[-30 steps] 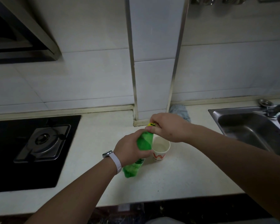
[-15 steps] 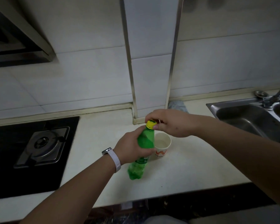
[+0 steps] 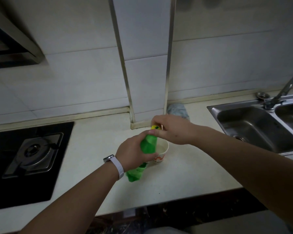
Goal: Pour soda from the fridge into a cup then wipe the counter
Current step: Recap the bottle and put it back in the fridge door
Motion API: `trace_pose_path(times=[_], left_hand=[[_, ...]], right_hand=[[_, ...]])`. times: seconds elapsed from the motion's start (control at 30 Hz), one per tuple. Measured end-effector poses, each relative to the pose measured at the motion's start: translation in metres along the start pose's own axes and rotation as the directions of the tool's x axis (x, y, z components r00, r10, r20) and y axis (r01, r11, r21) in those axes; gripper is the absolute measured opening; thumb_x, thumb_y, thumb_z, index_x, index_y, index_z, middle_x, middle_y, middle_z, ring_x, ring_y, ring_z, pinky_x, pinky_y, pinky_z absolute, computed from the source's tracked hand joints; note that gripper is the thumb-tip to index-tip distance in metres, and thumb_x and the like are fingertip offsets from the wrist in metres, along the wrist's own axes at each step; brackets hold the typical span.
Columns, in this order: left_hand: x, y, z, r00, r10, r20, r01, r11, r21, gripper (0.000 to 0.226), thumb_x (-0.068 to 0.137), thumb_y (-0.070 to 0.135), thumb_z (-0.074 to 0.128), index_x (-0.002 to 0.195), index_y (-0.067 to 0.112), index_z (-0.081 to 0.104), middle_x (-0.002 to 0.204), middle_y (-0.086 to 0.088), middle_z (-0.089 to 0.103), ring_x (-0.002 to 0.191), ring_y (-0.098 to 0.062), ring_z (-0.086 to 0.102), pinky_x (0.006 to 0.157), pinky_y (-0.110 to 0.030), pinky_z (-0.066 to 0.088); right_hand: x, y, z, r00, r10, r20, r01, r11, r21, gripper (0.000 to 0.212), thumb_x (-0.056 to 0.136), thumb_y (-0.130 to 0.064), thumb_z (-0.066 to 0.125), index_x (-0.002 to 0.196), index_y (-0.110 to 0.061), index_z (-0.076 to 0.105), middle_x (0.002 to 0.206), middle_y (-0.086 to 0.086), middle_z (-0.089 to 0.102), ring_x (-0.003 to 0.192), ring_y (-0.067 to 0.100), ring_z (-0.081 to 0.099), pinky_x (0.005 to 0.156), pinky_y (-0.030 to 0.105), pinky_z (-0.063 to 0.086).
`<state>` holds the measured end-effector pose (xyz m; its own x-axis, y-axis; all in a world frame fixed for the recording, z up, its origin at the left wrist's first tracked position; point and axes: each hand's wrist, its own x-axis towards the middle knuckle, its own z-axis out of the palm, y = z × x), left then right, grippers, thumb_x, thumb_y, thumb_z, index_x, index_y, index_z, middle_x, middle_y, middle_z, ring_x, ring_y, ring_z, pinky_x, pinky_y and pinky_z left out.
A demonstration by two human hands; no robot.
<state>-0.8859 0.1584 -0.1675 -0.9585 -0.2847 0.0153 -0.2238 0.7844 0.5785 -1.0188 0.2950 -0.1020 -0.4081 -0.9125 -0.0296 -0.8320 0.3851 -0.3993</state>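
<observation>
We steady the green soda bottle (image 3: 148, 146) above the counter (image 3: 184, 174) in our left hand (image 3: 132, 154), its grip wrapped round the body, while our right hand (image 3: 172, 129) pinches the yellow cap (image 3: 155, 127); the cup (image 3: 161, 153) waits just behind.

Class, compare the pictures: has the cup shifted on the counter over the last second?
No. The cup stands on the same spot, just in front and to the right of the pillar base. Only the camera has shifted.

One bottle (image 3: 148, 146) — one cup (image 3: 161, 152) — one cloth (image 3: 177, 110) — two hands (image 3: 134, 153).
</observation>
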Motion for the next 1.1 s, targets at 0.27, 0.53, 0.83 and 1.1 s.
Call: trace_pose_path(times=[0.27,0.53,0.83,1.1], left_hand=[[0.003,0.017,-0.002,0.996,-0.083,0.036,0.088,0.987,-0.132,0.09,0.06,0.066,0.075,0.139,0.042,0.041,0.118,0.007,0.066,0.104,-0.015,0.062,0.088,-0.037,0.053],[0.002,0.035,0.01,0.981,-0.133,-0.144,0.145,0.986,0.078,0.078,0.071,0.056,0.076,0.139,0.039,0.042,0.116,0.008,0.067,0.101,-0.018,0.062,0.07,-0.026,0.044],[-0.01,0.042,0.009,0.94,-0.253,-0.226,0.21,0.957,-0.198,0.071,0.068,0.048,0.083,0.13,0.041,0.049,0.112,0.01,0.068,0.1,-0.014,0.063,0.083,-0.032,0.053],[-0.044,0.053,-0.021,0.793,-0.416,-0.445,0.173,0.855,-0.489,0.051,0.069,0.021,0.088,0.105,0.041,0.057,0.099,0.012,0.071,0.091,-0.002,0.067,0.08,-0.024,0.055]], right_hand=[[0.0,0.014,-0.028,0.98,-0.178,0.091,0.169,0.98,0.103,0.028,0.092,-0.027,0.062,0.12,-0.027,0.06,0.103,-0.019,0.046,0.094,0.001,0.045,0.081,0.018,0.036],[0.0,0.028,-0.024,0.983,-0.18,0.044,0.176,0.98,0.089,0.024,0.093,-0.03,0.062,0.116,-0.029,0.06,0.101,-0.016,0.047,0.082,-0.001,0.044,0.068,0.014,0.031],[-0.007,0.035,-0.029,0.952,-0.303,0.05,0.288,0.936,0.2,0.054,0.088,-0.043,0.064,0.137,-0.034,0.044,0.129,-0.017,0.045,0.107,0.0,0.047,0.084,0.017,0.04],[0.0,0.031,-0.032,0.914,-0.405,-0.004,0.405,0.914,0.022,0.055,0.09,-0.05,0.053,0.14,-0.03,0.041,0.142,-0.009,0.041,0.126,0.012,0.042,0.103,0.035,0.04]])
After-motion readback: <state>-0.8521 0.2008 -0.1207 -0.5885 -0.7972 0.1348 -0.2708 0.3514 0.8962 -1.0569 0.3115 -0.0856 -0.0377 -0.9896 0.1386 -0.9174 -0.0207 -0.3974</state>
